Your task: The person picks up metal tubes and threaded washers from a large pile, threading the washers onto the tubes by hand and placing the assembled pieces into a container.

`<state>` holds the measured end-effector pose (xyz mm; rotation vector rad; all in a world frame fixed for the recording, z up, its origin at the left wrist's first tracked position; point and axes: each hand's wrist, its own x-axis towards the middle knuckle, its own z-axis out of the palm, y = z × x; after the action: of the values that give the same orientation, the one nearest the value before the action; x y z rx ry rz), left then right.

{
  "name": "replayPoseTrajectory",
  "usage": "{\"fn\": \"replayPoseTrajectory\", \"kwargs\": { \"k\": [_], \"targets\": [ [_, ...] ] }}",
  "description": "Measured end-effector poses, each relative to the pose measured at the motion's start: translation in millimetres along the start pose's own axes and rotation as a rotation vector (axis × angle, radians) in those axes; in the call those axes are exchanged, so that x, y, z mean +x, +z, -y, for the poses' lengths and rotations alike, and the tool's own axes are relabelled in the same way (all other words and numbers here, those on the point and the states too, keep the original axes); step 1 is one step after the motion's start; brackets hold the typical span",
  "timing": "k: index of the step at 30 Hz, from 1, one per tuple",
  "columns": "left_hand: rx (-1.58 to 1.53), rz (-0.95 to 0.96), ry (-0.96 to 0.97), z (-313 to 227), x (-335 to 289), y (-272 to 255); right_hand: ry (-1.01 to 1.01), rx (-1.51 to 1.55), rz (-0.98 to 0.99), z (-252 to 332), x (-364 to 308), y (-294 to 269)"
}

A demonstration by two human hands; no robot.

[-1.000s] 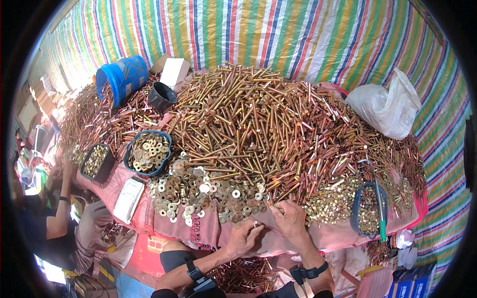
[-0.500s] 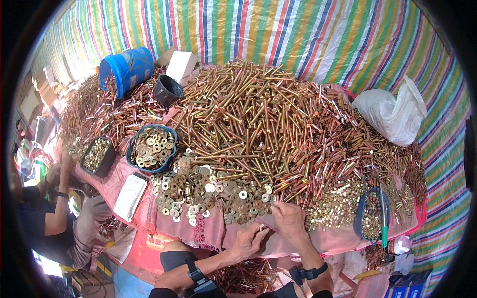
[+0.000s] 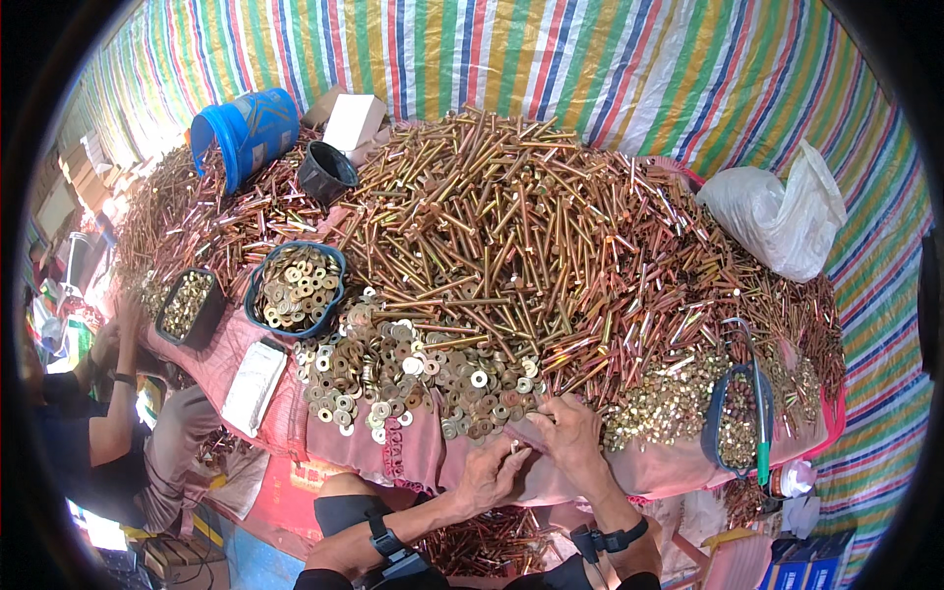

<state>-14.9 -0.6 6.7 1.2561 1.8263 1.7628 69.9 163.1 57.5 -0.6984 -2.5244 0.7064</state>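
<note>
A bolt, as far as can be judged from one small pale end, is gripped between the thumb and curled fingers of the left hand, above the near edge of the pink-covered desk. The right hand is held just beside it, fingers bent and tips drawn together at the heap of flat washers; whether anything is pinched there cannot be told. The step in hand is judged to be close fingertip handling of small hardware; for the next move, a steady left grip and a precise right pinch would be called for.

Farther out, loose nuts are spread toward the right end, by a blue basket of nuts, across which a green-handled tool is laid. Behind the washers, long bolts are heaped toward the far edge. To the left, a blue tub is filled with washers. At the far left corner, a blue bucket is tipped on its side; at the far right, a white sack is set down.
</note>
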Motion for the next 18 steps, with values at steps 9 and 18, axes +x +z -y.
{"fn": "replayPoseTrajectory", "kwargs": {
  "k": [9, 18],
  "targets": [
    [0.005, 0.012, -0.102, -1.1, 0.4, -1.7, 0.469, 0.874, 0.235, -9.1, 1.2, -18.5],
    [0.005, 0.011, -0.072, 0.1, 1.5, 2.7, 0.458, 1.006, 0.404, 25.4, -7.0, -26.9]
  ]
}}
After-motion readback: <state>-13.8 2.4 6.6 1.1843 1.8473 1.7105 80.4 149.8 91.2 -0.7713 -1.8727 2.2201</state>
